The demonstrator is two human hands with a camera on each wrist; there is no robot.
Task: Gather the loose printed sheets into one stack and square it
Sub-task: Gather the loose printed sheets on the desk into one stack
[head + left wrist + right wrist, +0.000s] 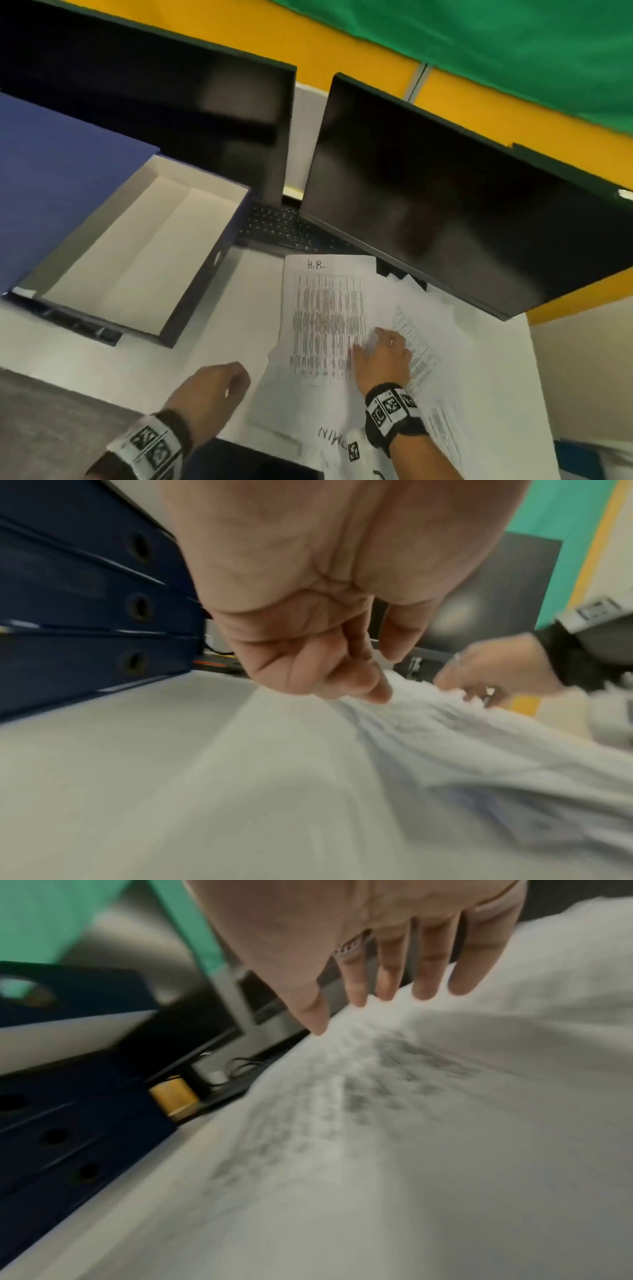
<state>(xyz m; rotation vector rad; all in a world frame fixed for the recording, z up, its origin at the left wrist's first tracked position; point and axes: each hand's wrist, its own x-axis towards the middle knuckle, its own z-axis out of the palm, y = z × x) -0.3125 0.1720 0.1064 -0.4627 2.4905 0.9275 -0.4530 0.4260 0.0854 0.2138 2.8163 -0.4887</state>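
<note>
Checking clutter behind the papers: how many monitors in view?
2. Left monitor stands behind the open blue box; right monitor stands behind the loose printed sheets. Others may lie outside the frame.

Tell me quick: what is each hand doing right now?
Left hand: fingers loosely curled, holding nothing, at the left edge of the loose sheets.
Right hand: open, fingers straight and spread over the printed sheets; contact unclear.
</note>
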